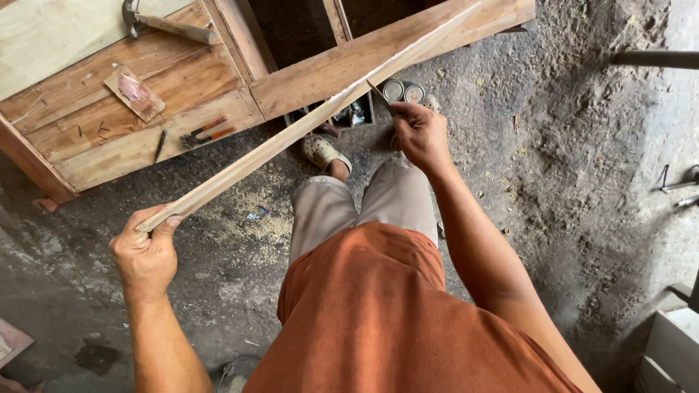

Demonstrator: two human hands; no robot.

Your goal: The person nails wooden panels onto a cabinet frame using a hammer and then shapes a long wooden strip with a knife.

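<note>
- A large wooden frame (145, 109), built of boards, is seen lying flat on the dirt floor (582, 160); it is judged heavy and rigid, and no hand is on it.
- A long thin wooden strip (306, 127) is held slanting across the view, from the lower left up to the upper right, where its far end is laid over the frame's rail. It is judged light and somewhat springy along its length, stiff enough to hold its line when supported at two points, and liable to snap or splinter if bent hard. Its edges look rough-sawn, so a firm grip with little sliding is advised, taken near the end and again toward the middle.
- The left hand (145, 255) is closed about the strip's near end, with the thumb pressed on top and the fingers curled beneath.
- The right hand (421, 135) is closed around a small pointed tool (378, 94), possibly a pencil or a blade; which cannot be told. Its tip is set just at the strip's edge, near mid-length.
- A hammer (164, 25) is seen lying on the frame's pale panel, well apart from both hands.
- A sanding block (135, 93) and a pair of orange-handled pliers (204, 133) rest on the frame's boards.
- Two small round tins (404, 91) stand on the floor just beyond the right hand.
</note>
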